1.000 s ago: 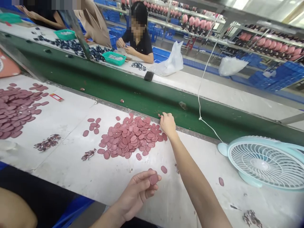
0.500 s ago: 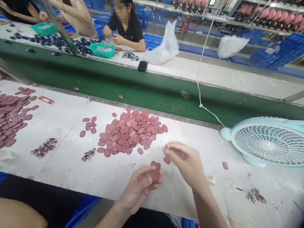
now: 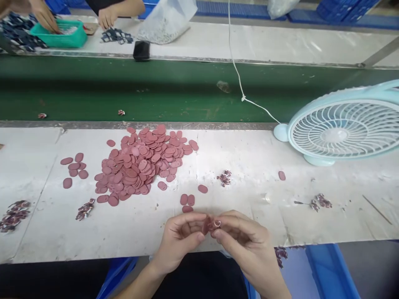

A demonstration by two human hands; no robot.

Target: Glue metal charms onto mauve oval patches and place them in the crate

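Disc (image 3: 205,226), maroon and tilted on edge, sits pinched in the left hand (image 3: 177,241), immediately left of the small brown-and-white piece (image 3: 216,224) the right hand (image 3: 249,243) grips; whether the two touch, I cannot tell.

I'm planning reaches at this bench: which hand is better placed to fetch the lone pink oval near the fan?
Right, probably. The right hand is nearer the lone pink oval; the left hand would have to reach across. Both hands are pinching small pieces, though.
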